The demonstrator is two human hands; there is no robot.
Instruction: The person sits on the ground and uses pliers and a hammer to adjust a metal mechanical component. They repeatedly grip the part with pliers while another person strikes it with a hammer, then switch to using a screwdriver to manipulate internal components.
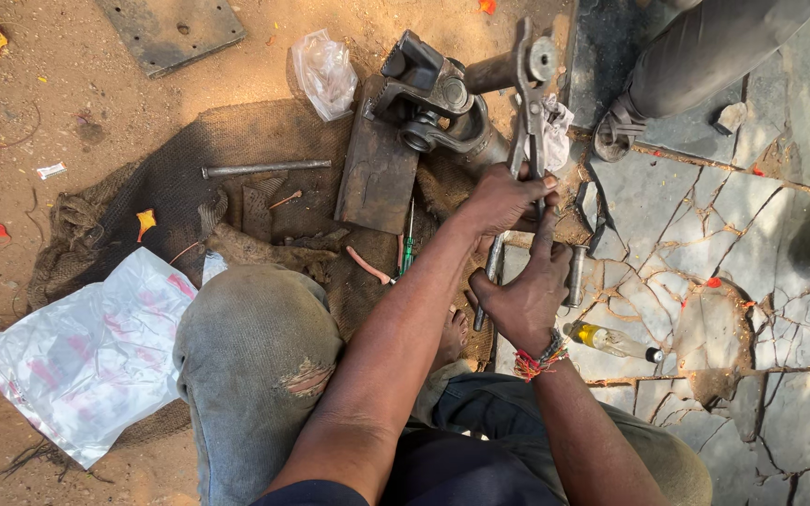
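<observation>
— Fingers first: what are they doing?

— Left hand [506, 199] is wrapped tight around the handles of the long pliers [527, 103], fingers pressed together on them. Right hand [525, 295] sits just below, curled shut on the lower end of the same handles, thumb pointing up along them.

— Which way does the tool run?

— Long axis goes almost straight away from the person, up from both fists. Its nose reaches the metal joint [442, 103] lying on the sacking [236, 159], beside a flat steel block [377, 173]. Left hand is the nearer one to that joint.

— Anything else around?

— Green screwdriver [408, 248] just left of the wrists, a steel rod [264, 169] farther left, a small bottle [611, 341] on the cracked stone floor [761, 234] to the right. Another person's sandalled foot [619, 126] stands near the top.
</observation>
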